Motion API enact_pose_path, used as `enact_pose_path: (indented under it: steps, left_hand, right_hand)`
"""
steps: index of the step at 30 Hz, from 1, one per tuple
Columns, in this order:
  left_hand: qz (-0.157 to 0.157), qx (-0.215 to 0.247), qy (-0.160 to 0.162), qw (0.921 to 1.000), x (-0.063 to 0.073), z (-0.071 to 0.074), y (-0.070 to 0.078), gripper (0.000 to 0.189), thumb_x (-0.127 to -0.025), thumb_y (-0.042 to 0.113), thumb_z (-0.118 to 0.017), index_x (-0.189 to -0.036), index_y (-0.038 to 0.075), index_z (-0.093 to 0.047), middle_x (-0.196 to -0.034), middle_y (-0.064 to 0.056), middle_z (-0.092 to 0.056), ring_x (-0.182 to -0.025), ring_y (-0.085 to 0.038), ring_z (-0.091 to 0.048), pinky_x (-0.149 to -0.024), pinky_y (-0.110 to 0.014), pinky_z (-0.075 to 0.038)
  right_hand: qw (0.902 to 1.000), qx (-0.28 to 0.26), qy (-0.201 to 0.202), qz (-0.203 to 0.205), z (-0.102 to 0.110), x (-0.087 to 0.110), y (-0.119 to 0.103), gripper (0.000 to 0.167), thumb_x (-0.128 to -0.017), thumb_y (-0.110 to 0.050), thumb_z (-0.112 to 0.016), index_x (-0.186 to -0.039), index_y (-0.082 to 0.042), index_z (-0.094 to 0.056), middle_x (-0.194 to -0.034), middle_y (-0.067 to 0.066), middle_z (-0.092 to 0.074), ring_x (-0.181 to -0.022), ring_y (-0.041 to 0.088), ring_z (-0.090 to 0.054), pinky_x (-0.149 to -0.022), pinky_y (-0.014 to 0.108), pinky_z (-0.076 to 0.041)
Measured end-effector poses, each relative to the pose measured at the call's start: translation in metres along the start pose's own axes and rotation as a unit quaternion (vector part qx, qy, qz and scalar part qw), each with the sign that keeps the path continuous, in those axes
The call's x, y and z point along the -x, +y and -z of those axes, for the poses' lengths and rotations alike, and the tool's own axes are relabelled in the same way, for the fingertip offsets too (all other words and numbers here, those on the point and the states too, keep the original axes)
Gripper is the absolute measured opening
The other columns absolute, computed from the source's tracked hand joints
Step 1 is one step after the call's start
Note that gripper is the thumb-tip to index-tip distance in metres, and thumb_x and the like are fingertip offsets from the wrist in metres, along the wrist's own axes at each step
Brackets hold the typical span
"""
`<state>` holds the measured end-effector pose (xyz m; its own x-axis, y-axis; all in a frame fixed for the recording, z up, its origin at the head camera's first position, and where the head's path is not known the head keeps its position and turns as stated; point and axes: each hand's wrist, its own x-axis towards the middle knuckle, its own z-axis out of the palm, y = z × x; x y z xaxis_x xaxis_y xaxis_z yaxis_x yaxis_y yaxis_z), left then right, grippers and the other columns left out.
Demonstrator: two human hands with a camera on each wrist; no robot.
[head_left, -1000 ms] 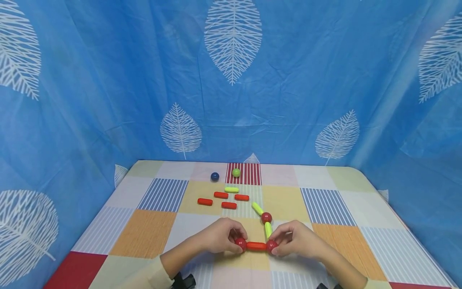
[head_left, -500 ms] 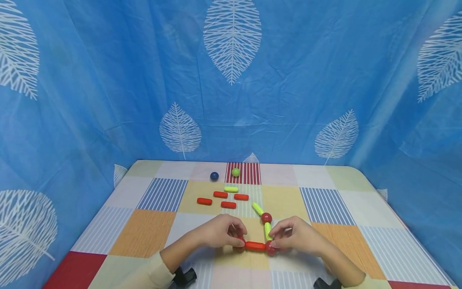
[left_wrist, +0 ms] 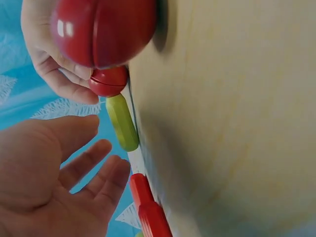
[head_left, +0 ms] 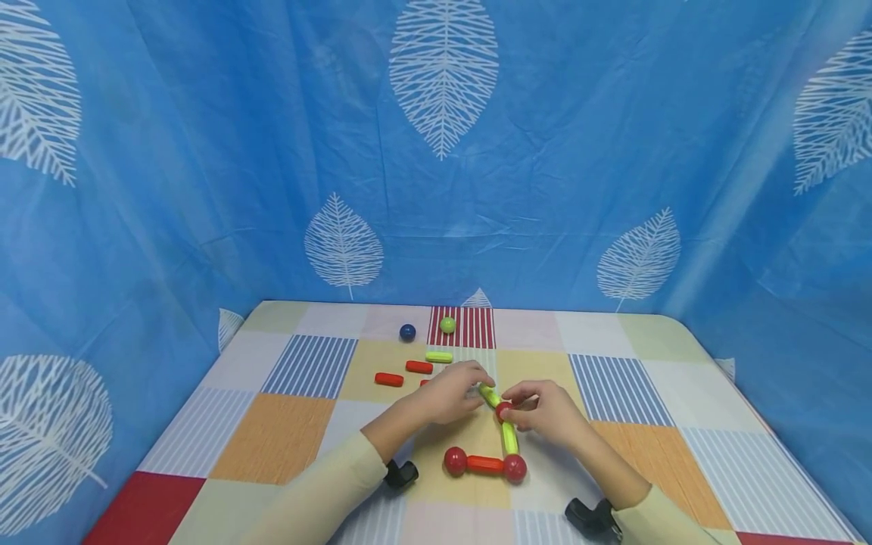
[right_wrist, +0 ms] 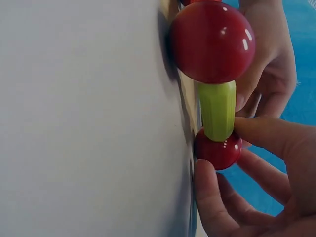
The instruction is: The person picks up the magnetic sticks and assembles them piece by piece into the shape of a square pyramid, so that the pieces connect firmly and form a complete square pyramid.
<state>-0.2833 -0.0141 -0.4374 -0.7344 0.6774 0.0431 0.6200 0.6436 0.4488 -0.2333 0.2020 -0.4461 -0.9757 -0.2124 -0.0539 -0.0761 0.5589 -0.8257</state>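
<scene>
A chain of balls and short rods lies on the table. From the near left it runs red ball (head_left: 455, 461), red rod (head_left: 485, 465), corner red ball (head_left: 515, 468), yellow-green rod (head_left: 509, 437), middle red ball (head_left: 503, 410) and end yellow-green rod (head_left: 489, 395). My right hand (head_left: 548, 412) pinches the middle ball between thumb and fingers, plainly so in the right wrist view. Thumb and fingers of my left hand (left_wrist: 64, 173) are spread beside the end rod (left_wrist: 122, 122), with a gap showing between them and it.
Beyond the left hand lie loose red rods (head_left: 389, 379), partly hidden by it, and a yellow-green rod (head_left: 439, 356). A blue ball (head_left: 407, 332) and a green ball (head_left: 447, 325) stand farther back. A blue leaf-print curtain (head_left: 436, 227) surrounds the patchwork-covered table (head_left: 286, 431).
Both hands have moved away from the near balls. My left hand has gone forward to the end yellow-green rod, and my right hand has shifted forward onto the middle red ball.
</scene>
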Motion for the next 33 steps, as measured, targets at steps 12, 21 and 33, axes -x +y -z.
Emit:
enact_pose_path:
  steps: [12, 21, 33]
  left_hand:
    - [0.059, 0.026, -0.027, 0.9976, -0.008, -0.005, 0.005, 0.019, -0.089, 0.013, -0.080, -0.108, 0.014, -0.080, -0.103, 0.005, -0.071, -0.094, -0.007, -0.059, -0.090, -0.022, -0.052]
    - [0.060, 0.055, -0.017, 0.9966, 0.001, -0.006, 0.002, 0.006, -0.086, 0.017, -0.083, -0.092, 0.016, -0.081, -0.080, 0.012, -0.069, -0.077, -0.005, -0.052, -0.074, -0.019, -0.046]
    - [0.092, 0.083, 0.008, 0.9922, 0.015, 0.000, -0.007, 0.012, -0.083, 0.018, -0.086, -0.093, 0.017, -0.080, -0.084, 0.010, -0.069, -0.077, -0.007, -0.056, -0.071, -0.021, -0.052]
  right_hand:
    - [0.9995, -0.018, -0.027, -0.003, 0.000, -0.002, 0.003, 0.025, -0.087, -0.016, -0.081, -0.109, -0.005, -0.077, -0.105, 0.009, -0.076, -0.087, 0.017, -0.072, -0.070, 0.029, -0.061]
    - [0.9990, -0.028, -0.026, -0.023, 0.000, -0.003, 0.006, 0.024, -0.086, -0.017, -0.083, -0.108, -0.009, -0.078, -0.104, 0.005, -0.076, -0.088, 0.017, -0.071, -0.072, 0.031, -0.060]
    - [0.9985, -0.031, -0.023, -0.038, 0.002, -0.004, 0.007, 0.025, -0.084, -0.021, -0.084, -0.107, -0.011, -0.078, -0.105, 0.003, -0.076, -0.090, 0.017, -0.068, -0.074, 0.030, -0.059]
